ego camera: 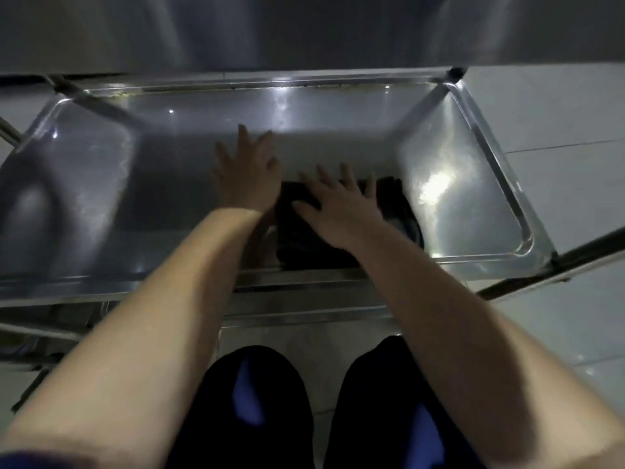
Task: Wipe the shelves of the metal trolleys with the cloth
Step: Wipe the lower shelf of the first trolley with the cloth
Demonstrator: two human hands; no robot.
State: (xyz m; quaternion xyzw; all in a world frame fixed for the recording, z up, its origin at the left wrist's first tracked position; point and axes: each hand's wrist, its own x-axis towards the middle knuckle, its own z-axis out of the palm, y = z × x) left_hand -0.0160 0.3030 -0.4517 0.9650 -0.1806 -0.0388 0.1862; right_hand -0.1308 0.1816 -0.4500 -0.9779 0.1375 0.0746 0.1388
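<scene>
Fingers of the right hand lie straight and spread, pressing flat on the dark cloth; none curls round it. Those of the left hand are splayed wide too, palm down on bare metal just left of the cloth and a little farther in, holding nothing.

Behind both wrists runs the front lip of the shelf, and nearer than that are the person's dark trousers. The cloth sits bunched under the right palm, close to that lip and right of the shelf's middle.

The step in hand looks like wiping this shelf's floor. To do it well, the cloth should be spread flatter so more of it bears on the metal. The palm should press evenly and the strokes overlap. The left hand steadies the body, but it rests on metal that also needs wiping, so it should move aside in turn.

Right of the right fingers a short run of shiny floor ends at the raised rim and its rounded corners, where dirt may lodge. Left of the left fingers the floor is far wider. A slanting frame bar shows over that far left part; whether it blocks a sweep I cannot tell. Beyond the fingertips stands the back rim, and the upper shelf overhangs it, so raised elbows have little headroom.
</scene>
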